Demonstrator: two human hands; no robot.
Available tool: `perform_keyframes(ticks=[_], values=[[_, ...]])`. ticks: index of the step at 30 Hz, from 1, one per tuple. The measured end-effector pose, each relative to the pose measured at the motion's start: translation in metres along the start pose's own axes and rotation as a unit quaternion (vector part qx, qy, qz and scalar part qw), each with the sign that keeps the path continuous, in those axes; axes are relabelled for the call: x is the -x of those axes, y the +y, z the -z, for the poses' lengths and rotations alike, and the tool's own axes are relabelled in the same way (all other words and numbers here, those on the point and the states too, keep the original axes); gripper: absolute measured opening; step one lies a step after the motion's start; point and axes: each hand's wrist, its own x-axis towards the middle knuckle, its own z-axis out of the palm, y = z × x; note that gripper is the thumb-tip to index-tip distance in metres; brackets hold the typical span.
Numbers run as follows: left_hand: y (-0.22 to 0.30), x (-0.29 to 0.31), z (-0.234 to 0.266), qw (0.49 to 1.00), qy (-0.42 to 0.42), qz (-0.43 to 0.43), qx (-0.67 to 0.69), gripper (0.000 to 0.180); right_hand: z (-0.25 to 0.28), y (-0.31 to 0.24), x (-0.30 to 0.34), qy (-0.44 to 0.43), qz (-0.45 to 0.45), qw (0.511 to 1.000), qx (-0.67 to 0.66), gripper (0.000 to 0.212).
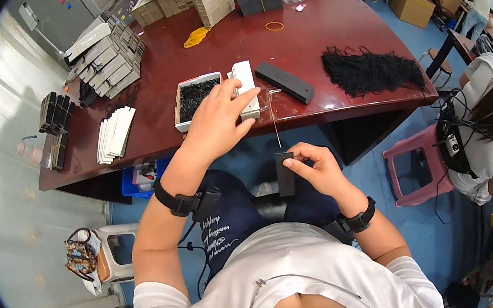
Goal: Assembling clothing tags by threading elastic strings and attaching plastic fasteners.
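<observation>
My left hand (223, 118) is over a stack of white card tags (243, 73) at the table's near edge. Its fingers are spread, with the tips at the stack; I cannot tell whether they press on it. Over my lap, my right hand (318, 169) pinches a black card tag (286, 180) between thumb and fingers. A thin bent metal rod (274, 116) reaches from the table edge down toward this tag's top. Left of the white stack is a small open box (178, 114) filled with little black pieces. A black stack of tags (284, 82) lies to its right.
A bundle of black strings (372, 69) lies on the red-brown table (231, 40). Fanned white strips (115, 135) and heaped bundled tags (109, 60) are at left. Yellow rubber bands (197, 36) lie farther back. At right, a person sits near a pink stool (413, 163).
</observation>
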Motion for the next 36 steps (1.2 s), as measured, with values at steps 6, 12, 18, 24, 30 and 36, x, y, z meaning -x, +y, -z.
perform_keyframes(ticks=[6,12,18,24,30,36], values=[[-0.008,0.002,-0.013,1.0,-0.008,0.001,0.017,0.044,-0.008,0.003,-0.014,0.037,0.03,0.997,0.064,0.014],[-0.006,0.003,-0.013,0.998,0.022,0.01,0.064,0.035,-0.004,0.002,-0.011,0.042,0.021,0.995,0.086,0.013],[-0.01,0.008,-0.008,0.995,0.091,-0.024,0.031,0.031,-0.006,0.006,-0.011,0.045,0.034,0.994,0.093,0.013],[0.0,0.025,0.042,0.949,0.298,0.003,0.102,0.018,-0.011,0.008,-0.023,0.098,0.103,0.974,0.179,0.013],[0.028,0.068,0.049,0.922,0.167,0.117,0.329,0.018,-0.013,0.017,-0.043,0.164,0.095,0.957,0.221,0.014],[0.049,0.055,-0.02,0.965,0.028,0.023,0.259,0.015,-0.016,0.011,-0.046,0.207,0.051,0.934,0.286,0.018]])
